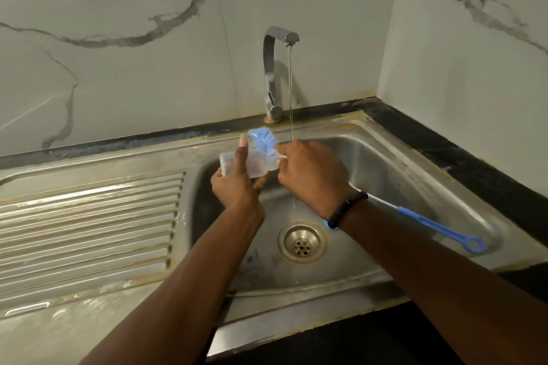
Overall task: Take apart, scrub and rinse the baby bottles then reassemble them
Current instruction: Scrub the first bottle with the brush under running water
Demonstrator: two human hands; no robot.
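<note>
My left hand point(237, 184) grips a clear baby bottle point(255, 164) lying sideways above the left part of the sink basin. My right hand point(311, 175) holds a bottle brush; its blue and white bristle head point(264, 141) lies against the upper side of the bottle. The brush's blue handle point(439, 228) sticks out behind my right wrist and ends in a ring. A thin stream of water falls from the tap point(274, 74) just behind my right hand.
The steel sink point(400, 169) has a round drain point(302, 241) in its basin floor. A ribbed draining board point(89, 222) lies to the left. A black counter edge point(474, 157) runs along the marble wall at the right.
</note>
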